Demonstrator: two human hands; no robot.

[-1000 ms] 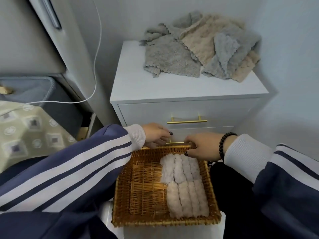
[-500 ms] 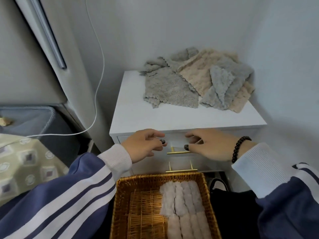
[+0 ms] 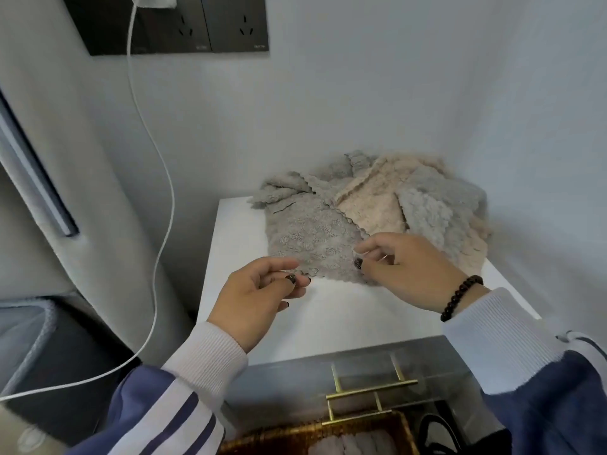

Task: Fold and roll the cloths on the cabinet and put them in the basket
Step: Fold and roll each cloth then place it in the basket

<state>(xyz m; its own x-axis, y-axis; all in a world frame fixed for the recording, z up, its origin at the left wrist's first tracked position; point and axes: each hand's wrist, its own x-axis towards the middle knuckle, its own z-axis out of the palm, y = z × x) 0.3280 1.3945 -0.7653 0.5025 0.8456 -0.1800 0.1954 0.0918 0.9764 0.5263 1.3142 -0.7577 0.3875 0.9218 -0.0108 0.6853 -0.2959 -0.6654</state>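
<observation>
A grey cloth [image 3: 308, 238] lies spread on the white cabinet top [image 3: 328, 320], at the front of a heap of grey and beige cloths [image 3: 371, 208]. My left hand [image 3: 259, 293] hovers at the grey cloth's near left corner. Its thumb and fingers are loosely curled with nothing visibly between them. My right hand [image 3: 407, 267] is over the cloth's near right edge, thumb and forefinger apart. The wicker basket [image 3: 295, 438] shows at the bottom edge, with rolled cloths [image 3: 354, 446] inside it.
Walls close in the cabinet at the back and right. A white cable [image 3: 164, 205] hangs from a wall socket [image 3: 184, 24] on the left. Two gold drawer handles [image 3: 371, 387] face me above the basket. A grey upholstered panel [image 3: 65, 159] stands left.
Both hands have risen from the basket's far rim, past the drawer handles, to the near edge of the grey cloth. The view has tilted up, so the basket is nearly out of sight.
</observation>
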